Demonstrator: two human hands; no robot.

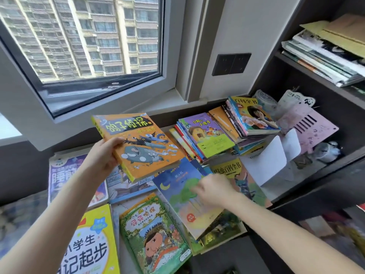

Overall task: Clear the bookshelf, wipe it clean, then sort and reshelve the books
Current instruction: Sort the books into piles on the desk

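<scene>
orange paperback (138, 143), glossy cover, is held up over the spread of books, below the window. left hand (104, 155) is clamped on its spine edge, thumb on the front. prob light, thin-ish, stiff enough not to flop. cover looks slick, so spine-side hold w/ thumb on top is the safe spot. right hand (215, 191) is low on the blue picture book (183, 196), blurred, can't tell if it's pinching or just touching. green book (156, 234) lies nearer, flat and shiny. slumped stack (205, 135) sits by the dark bookshelf (276, 82).
</scene>
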